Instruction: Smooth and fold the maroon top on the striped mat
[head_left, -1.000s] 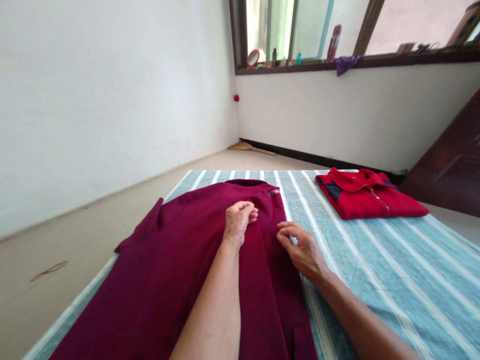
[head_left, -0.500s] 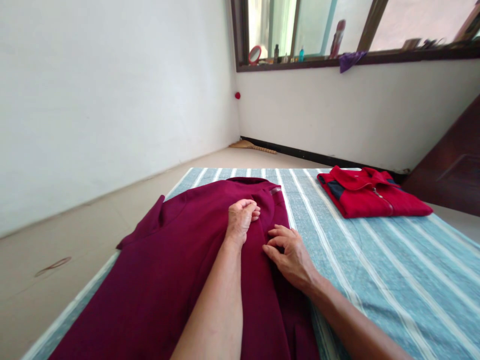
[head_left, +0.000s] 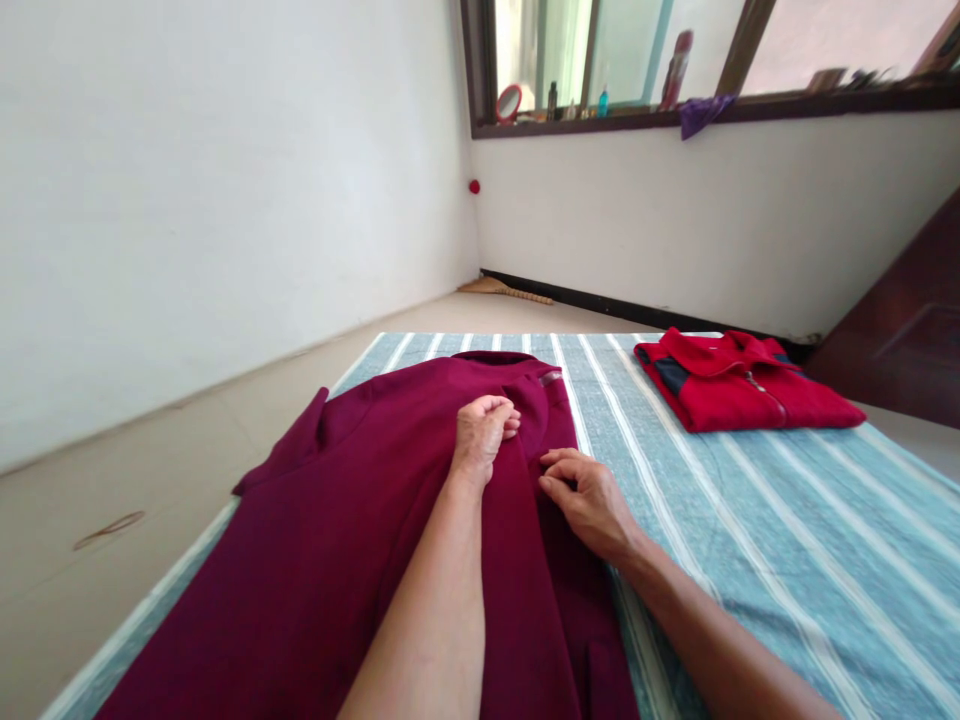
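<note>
Maroon jacket (head_left: 352, 520) lies unfolded on the striped mat (head_left: 825, 540), left grip (head_left: 480, 438) clamped on its front, right grip (head_left: 589, 505) curled at its edge, hold unclear, red jacket (head_left: 739, 385) already folded near the far corner.

No words, brands or numbers can be read anywhere. The small dark tag (head_left: 551, 378) near the collar of the maroon garment (head_left: 300, 570) shows no legible marks, and any labels on the bottles (head_left: 602, 101) standing on the windowsill (head_left: 757, 112) are too small and blurred to make out.
</note>
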